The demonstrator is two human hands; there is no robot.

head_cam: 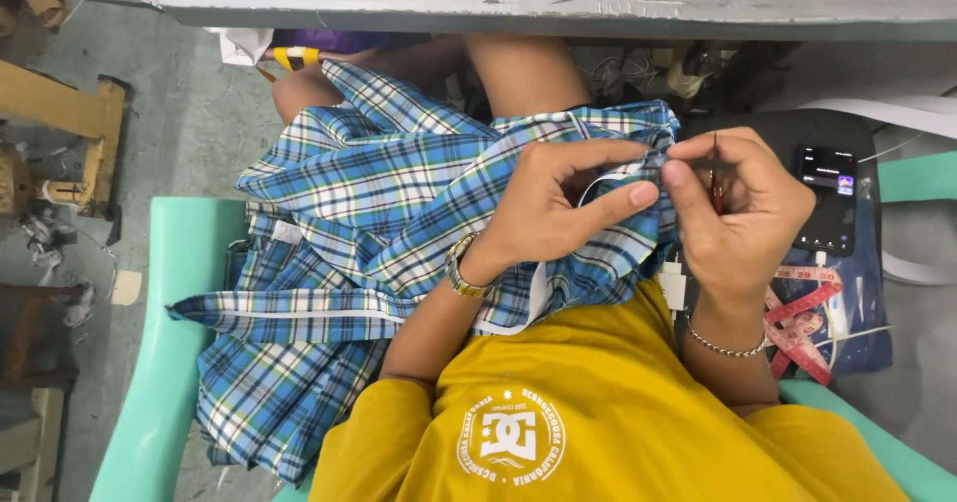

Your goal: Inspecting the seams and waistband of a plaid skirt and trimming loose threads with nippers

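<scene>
Left hand (558, 203) pinches the edge of the blue plaid garment (399, 213) bunched on the lap; right hand (738, 208) grips a small pointed tool (715, 168), blade roughly upright, tip toward the seam. Risky bit — fingertips sit right by that point, so a slip could nick skin or cloth. The garment's long axis runs lap-left, toward the green chair (179, 293).

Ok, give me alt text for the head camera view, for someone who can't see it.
Seen from above, a seated person's left hand and right hand pinch the edge of blue plaid fabric on their lap. A phone and tape measure lie beside them.
</scene>
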